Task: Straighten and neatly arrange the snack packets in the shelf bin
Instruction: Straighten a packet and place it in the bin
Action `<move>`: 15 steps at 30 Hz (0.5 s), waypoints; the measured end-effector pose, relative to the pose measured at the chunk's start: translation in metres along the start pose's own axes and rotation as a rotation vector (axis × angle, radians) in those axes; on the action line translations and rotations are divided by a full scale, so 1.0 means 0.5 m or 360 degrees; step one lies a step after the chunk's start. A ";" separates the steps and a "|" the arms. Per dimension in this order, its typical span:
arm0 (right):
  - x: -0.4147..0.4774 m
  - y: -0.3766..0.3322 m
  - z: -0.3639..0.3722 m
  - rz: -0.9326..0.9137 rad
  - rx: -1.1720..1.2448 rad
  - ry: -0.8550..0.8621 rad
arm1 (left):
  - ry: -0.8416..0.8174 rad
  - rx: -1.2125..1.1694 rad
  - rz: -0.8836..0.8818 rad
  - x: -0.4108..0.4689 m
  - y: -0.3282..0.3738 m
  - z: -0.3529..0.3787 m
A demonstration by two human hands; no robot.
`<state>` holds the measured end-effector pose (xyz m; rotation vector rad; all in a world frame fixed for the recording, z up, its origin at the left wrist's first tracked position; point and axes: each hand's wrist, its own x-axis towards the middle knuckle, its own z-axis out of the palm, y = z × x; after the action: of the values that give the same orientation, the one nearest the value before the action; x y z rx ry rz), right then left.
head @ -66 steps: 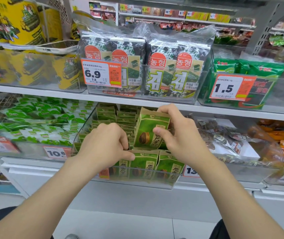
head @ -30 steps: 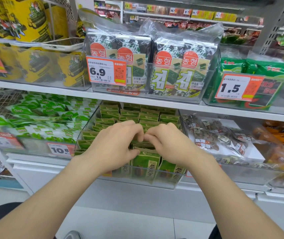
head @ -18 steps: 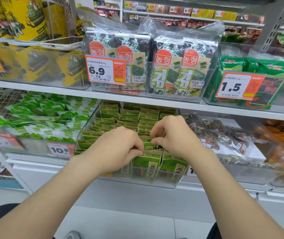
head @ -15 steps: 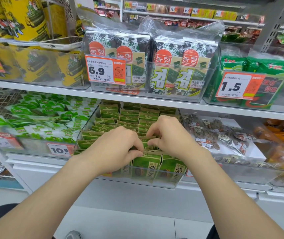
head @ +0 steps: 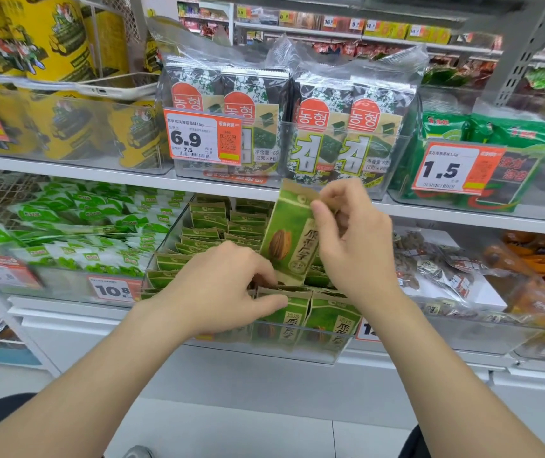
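Shop shelf, clear bin point(head: 337, 349) | right hand point(head: 353, 246) pinches raised packet point(head: 289, 239), upright, above bin's front | left hand point(head: 221, 292) grips front-row packets point(head: 297, 317) directly beneath

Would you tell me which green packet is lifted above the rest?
The packet pinched by the right hand; the other packets sit filed in rows.
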<state>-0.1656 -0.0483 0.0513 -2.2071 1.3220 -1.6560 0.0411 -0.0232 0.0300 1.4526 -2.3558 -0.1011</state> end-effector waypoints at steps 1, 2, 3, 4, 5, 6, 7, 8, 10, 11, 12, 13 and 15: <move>0.000 -0.007 -0.007 -0.0034 0.0002 0.0143 | 0.0131 -0.0072 -0.0052 0.001 0.007 -0.006; 0.001 -0.014 -0.014 -0.0062 -0.0001 0.0275 | 0.0324 -0.0174 -0.0085 0.002 0.012 -0.012; 0.002 -0.020 -0.020 -0.0085 0.0000 0.0378 | 0.0548 -0.0282 -0.0093 0.004 0.017 -0.017; 0.001 -0.026 -0.024 -0.0104 0.0013 0.0445 | 0.0761 -0.0387 -0.0075 0.006 0.024 -0.023; 0.000 -0.031 -0.025 -0.0114 0.0037 0.0479 | 0.0891 -0.0502 -0.0032 0.008 0.031 -0.027; -0.002 -0.037 -0.024 -0.0101 0.0075 0.0487 | 0.0922 -0.0603 0.0018 0.009 0.042 -0.030; -0.004 -0.041 -0.021 -0.0055 0.0130 0.0482 | 0.0894 -0.0703 0.0077 0.011 0.055 -0.032; -0.006 -0.044 -0.017 0.0015 0.0193 0.0471 | 0.0834 -0.0802 0.0123 0.011 0.068 -0.031; -0.005 -0.047 -0.011 0.0177 0.0344 0.0413 | 0.0800 -0.0942 0.0098 0.016 0.083 -0.025; -0.003 -0.048 -0.009 0.0243 0.0440 0.0363 | 0.0850 -0.0978 0.0030 0.020 0.082 -0.020; -0.001 -0.046 -0.009 0.0299 0.0535 0.0308 | 0.0908 -0.1016 -0.0052 0.025 0.077 -0.017; 0.001 -0.045 -0.008 0.0362 0.0621 0.0258 | 0.0941 -0.1039 -0.0123 0.029 0.072 -0.016; 0.000 -0.042 -0.002 0.0483 0.0768 0.0177 | 0.0930 -0.1002 -0.0165 0.032 0.067 -0.018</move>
<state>-0.1544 -0.0349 0.0628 -1.5826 1.0658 -1.7647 0.0092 -0.0202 0.0510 1.0927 -1.5785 -0.3556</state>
